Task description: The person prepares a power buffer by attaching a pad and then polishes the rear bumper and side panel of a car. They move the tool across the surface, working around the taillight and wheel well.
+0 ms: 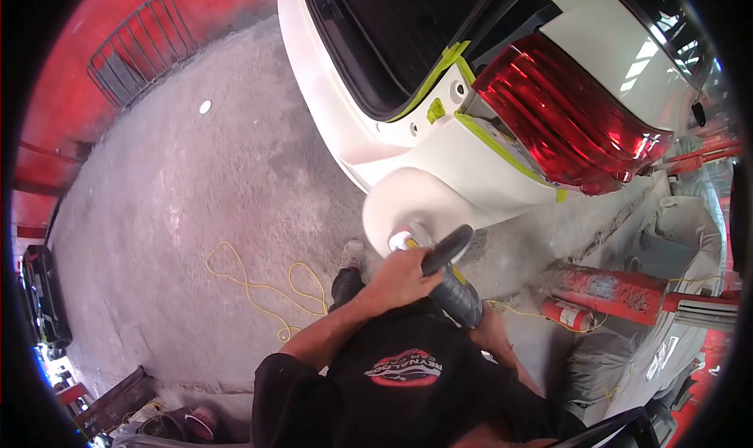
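A power polisher (455,291) with a round white pad (416,205) is in front of me, its pad at the corner of a white car bumper (463,162). My left hand (404,279) is closed around the polisher's black front handle, near the pad. Farther back, my right hand (492,330) is at the rear of the tool's body, its fingers mostly hidden. Yellow-green tape (502,146) lines the bumper edge beside the red tail light (561,115). The pad looks blurred.
A yellow cord (267,287) lies looped on the concrete floor. At right are a red metal beam (608,291), a red cylinder (569,315) and plastic-covered items (604,362). A metal rack (141,48) leans on the red wall.
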The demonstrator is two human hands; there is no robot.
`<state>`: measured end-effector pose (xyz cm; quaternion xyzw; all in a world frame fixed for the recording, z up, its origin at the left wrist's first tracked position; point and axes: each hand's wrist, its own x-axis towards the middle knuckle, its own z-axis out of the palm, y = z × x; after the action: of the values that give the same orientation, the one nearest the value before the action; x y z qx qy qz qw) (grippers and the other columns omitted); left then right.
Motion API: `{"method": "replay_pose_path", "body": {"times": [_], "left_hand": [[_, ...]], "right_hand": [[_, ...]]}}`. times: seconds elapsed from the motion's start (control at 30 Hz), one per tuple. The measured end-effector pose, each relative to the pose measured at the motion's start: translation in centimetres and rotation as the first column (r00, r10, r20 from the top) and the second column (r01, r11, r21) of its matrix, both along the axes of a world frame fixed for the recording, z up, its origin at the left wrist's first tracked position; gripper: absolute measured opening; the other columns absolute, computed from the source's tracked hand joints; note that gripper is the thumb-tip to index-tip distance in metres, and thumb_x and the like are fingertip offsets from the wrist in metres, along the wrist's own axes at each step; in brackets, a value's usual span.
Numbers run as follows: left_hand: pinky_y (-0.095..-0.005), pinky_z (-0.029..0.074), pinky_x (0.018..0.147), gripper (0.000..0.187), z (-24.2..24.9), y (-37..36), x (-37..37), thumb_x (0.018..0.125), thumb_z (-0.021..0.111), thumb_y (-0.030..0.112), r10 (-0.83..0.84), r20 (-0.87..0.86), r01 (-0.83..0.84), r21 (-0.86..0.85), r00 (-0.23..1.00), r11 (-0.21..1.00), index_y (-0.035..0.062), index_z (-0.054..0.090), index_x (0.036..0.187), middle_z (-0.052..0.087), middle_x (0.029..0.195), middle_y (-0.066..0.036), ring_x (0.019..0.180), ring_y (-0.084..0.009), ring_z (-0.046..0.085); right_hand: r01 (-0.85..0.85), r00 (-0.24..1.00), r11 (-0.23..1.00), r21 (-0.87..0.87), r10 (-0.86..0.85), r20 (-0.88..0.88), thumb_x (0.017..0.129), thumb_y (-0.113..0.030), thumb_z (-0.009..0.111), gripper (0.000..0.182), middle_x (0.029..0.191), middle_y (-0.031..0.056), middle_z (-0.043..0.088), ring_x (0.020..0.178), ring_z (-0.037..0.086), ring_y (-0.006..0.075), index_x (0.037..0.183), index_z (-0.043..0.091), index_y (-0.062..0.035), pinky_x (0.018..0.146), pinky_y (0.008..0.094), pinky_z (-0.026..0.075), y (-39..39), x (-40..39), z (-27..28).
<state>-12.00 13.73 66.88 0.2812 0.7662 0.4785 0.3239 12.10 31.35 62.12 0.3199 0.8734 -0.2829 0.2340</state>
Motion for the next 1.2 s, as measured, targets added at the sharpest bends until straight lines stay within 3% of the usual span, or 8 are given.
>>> {"method": "replay_pose_path", "body": {"times": [0.1, 0.5, 0.53, 0.8, 0.93, 1.1, 1.13, 1.2], "left_hand": [[-0.0446, 0.054, 0.071, 0.033, -0.9, 0.3, 0.7, 0.086, 0.071, 0.030, -0.050, -0.015, 0.051, 0.067, 0.999, 0.996, -0.0016, 0.070, 0.097, 0.068, 0.077, -0.022, 0.076, -0.0392, 0.069], [-0.0465, 0.055, 0.072, 0.033, -2.3, -3.2, -4.3, 0.085, 0.071, 0.029, 0.068, -0.018, -0.070, -0.102, 0.998, 0.992, -0.0012, 0.070, 0.097, 0.068, 0.077, -0.023, 0.077, -0.0404, 0.070], [-0.0372, 0.053, 0.066, 0.034, -2.7, -3.6, -4.7, 0.087, 0.071, 0.026, 0.096, -0.036, -0.099, -0.074, 0.995, 0.992, -0.0043, 0.071, 0.102, 0.066, 0.072, -0.019, 0.067, -0.0275, 0.068], [-0.0363, 0.051, 0.061, 0.028, -2.6, -4.5, -6.3, 0.087, 0.071, 0.023, 0.212, -0.065, -0.218, -0.101, 0.975, 0.971, -0.0042, 0.070, 0.093, 0.064, 0.067, -0.015, 0.061, -0.0195, 0.064], [-0.0395, 0.054, 0.064, 0.030, -1.2, -3.1, -4.2, 0.085, 0.071, 0.026, 0.201, -0.099, -0.213, -0.123, 0.974, 0.969, -0.0027, 0.070, 0.093, 0.065, 0.068, -0.019, 0.065, -0.0335, 0.069], [-0.0371, 0.052, 0.062, 0.028, -0.3, -1.5, -2.3, 0.087, 0.072, 0.024, 0.220, -0.054, -0.221, 0.001, 0.974, 0.975, -0.0034, 0.070, 0.093, 0.065, 0.065, -0.016, 0.060, -0.0248, 0.068], [-0.0346, 0.050, 0.060, 0.025, -1.1, -1.6, -2.0, 0.087, 0.073, 0.022, 0.257, 0.031, -0.258, 0.031, 0.966, 0.966, -0.0028, 0.069, 0.091, 0.062, 0.062, -0.012, 0.058, -0.0148, 0.062], [-0.0311, 0.050, 0.062, 0.025, -1.3, -2.1, -1.8, 0.089, 0.073, 0.020, 0.249, -0.002, -0.248, 0.062, 0.968, 0.967, -0.0036, 0.071, 0.095, 0.064, 0.067, -0.007, 0.064, -0.0103, 0.060]], "right_hand": [[-0.054, 0.984, 0.996, 0.066, 0.042, 0.172, 0.075, -0.020, 0.070, 0.047, 0.101, 0.0254, 0.072, 0.103, 0.066, 0.0459, 0.119, 0.061, -0.0045, 0.087, 0.0504, 0.054, -0.4, 1.2, -1.0], [-0.030, 0.999, 0.993, -0.112, 0.027, -0.027, 0.071, -0.025, 0.071, 0.048, 0.092, 0.0286, 0.070, 0.093, 0.066, 0.0494, 0.113, 0.060, -0.0022, 0.083, 0.0533, 0.053, -2.9, -5.1, -2.9], [-0.024, 1.000, 0.992, -0.128, 0.021, -0.024, 0.070, -0.026, 0.073, 0.050, 0.094, 0.0290, 0.070, 0.095, 0.066, 0.0490, 0.112, 0.061, -0.0016, 0.083, 0.0535, 0.053, -3.1, -6.0, -2.7], [-0.096, 0.995, 0.982, -0.159, 0.094, -0.020, 0.067, -0.034, 0.077, 0.058, 0.094, 0.0277, 0.070, 0.094, 0.068, 0.0468, 0.113, 0.062, -0.0014, 0.084, 0.0531, 0.054, -2.9, -10.1, -2.1], [-0.103, 0.994, 0.990, -0.093, 0.100, -0.031, 0.069, -0.034, 0.075, 0.053, 0.091, 0.0292, 0.070, 0.092, 0.068, 0.0472, 0.108, 0.062, 0.0001, 0.084, 0.0534, 0.054, -1.5, -8.4, -1.4], [-0.062, 0.993, 0.998, -0.001, 0.062, -0.096, 0.069, -0.030, 0.075, 0.048, 0.089, 0.0281, 0.070, 0.090, 0.069, 0.0459, 0.105, 0.062, -0.0008, 0.081, 0.0538, 0.054, 1.0, -6.1, 1.0], [-0.077, 0.991, 0.996, 0.038, 0.080, -0.103, 0.069, -0.028, 0.074, 0.045, 0.088, 0.0268, 0.070, 0.088, 0.069, 0.0456, 0.104, 0.062, -0.0011, 0.079, 0.0534, 0.054, 1.4, -6.4, 2.3], [-0.120, 0.975, 0.982, 0.149, 0.145, -0.168, 0.071, -0.033, 0.077, 0.045, 0.087, 0.0229, 0.069, 0.082, 0.069, 0.0440, 0.101, 0.062, -0.0018, 0.074, 0.0517, 0.055, 1.8, -6.0, 2.6]]}}
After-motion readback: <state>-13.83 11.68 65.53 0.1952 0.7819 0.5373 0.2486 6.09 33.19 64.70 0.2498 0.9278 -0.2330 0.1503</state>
